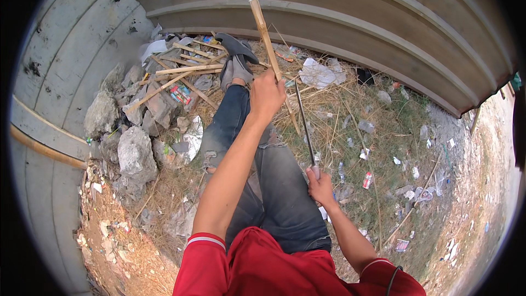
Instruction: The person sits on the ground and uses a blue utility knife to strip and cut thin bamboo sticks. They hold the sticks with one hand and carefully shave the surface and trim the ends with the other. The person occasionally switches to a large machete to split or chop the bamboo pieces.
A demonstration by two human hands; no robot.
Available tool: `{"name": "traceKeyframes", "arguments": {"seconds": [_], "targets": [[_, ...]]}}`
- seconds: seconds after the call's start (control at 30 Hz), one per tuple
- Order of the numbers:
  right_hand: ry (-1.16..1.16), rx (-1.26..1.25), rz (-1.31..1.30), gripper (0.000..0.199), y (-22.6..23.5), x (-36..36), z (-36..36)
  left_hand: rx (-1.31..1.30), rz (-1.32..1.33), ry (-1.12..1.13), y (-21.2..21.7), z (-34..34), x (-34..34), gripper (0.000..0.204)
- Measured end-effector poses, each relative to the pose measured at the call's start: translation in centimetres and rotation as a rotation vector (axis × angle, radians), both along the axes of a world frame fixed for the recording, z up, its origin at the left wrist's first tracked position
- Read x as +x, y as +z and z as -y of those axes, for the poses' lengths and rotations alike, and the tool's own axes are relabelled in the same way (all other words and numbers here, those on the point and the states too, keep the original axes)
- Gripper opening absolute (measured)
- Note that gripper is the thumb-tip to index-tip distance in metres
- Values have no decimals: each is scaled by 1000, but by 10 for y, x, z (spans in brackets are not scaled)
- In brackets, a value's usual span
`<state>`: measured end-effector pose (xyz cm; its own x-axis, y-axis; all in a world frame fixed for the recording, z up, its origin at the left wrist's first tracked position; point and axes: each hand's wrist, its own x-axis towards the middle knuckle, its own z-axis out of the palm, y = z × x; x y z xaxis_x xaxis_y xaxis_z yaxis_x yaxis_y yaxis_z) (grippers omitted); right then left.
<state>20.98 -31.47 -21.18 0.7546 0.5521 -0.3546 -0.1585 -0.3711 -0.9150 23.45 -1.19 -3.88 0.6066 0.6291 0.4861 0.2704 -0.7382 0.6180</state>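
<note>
My left hand [267, 94] is stretched forward and grips a long pale bamboo stick [263, 27] that slants up toward the wall. My right hand [320, 186] sits lower right, closed on the handle of a long thin dark blade [304, 123] whose tip reaches up beside the stick. Below both lie my legs in blue jeans [274, 186], one knee raised, with a foot in a grey sandal [234, 57] at the far end.
A corrugated metal wall [339, 16] curves across the top and left. Rocks [134, 151], split bamboo pieces [183, 71] and rubbish pile up at the left. Dry grass with scattered litter [378, 153] covers the ground to the right.
</note>
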Motion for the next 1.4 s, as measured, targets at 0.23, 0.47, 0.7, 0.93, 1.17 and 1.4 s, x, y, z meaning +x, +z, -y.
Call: {"name": "traceKeyframes", "arguments": {"seconds": [0.23,0.47,0.7,0.93,1.17,1.4], "targets": [[28,-143,-312,40,48,21,19,-122,12,-57,-14,-12,-29,24],[72,54,207,43,57,-8,-15,-63,-30,-33,-4,-8,-27,18],[-25,-116,-631,42,-24,29,37,-109,85,-104,-7,-9,-35,13],[-26,127,-660,40,71,11,5,-15,54,-130,-8,-8,-31,14],[124,-311,79,53,-91,19,38,-79,16,-153,2,11,-10,15],[-38,-8,-842,45,-3,48,23,1,67,-134,-13,-2,-25,14]]}}
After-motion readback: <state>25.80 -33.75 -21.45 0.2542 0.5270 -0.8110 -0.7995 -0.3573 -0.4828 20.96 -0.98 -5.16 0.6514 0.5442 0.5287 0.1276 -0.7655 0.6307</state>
